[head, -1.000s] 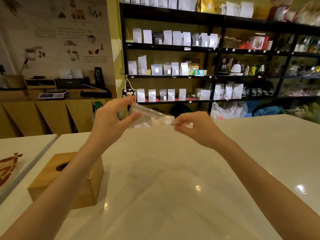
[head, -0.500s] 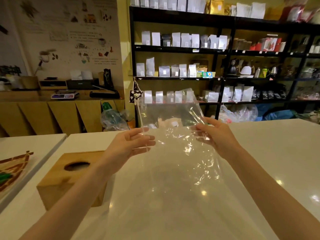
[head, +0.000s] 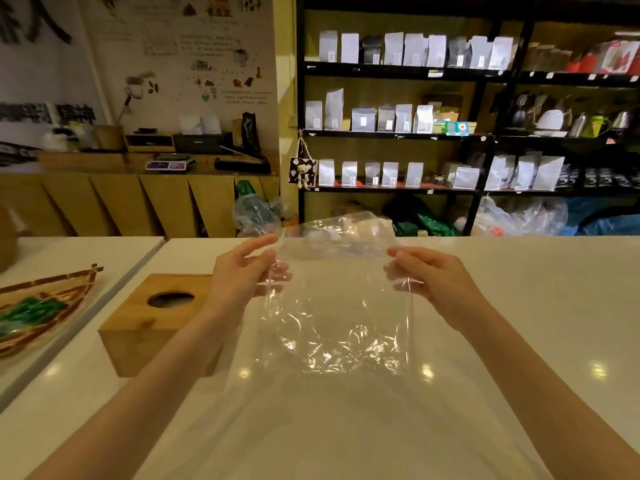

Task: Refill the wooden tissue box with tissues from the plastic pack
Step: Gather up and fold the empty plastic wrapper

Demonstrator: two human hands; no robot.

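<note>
Both hands grip the clear plastic pack by its upper side edges — the left hand and the right hand stretch it flat above the white counter. It looks empty, so the step seems to be handling the spent wrapper. The wooden tissue box sits just beside the left forearm — no tissue shows in its hole. Open counter lies right of the right hand for setting the pack down.
</note>
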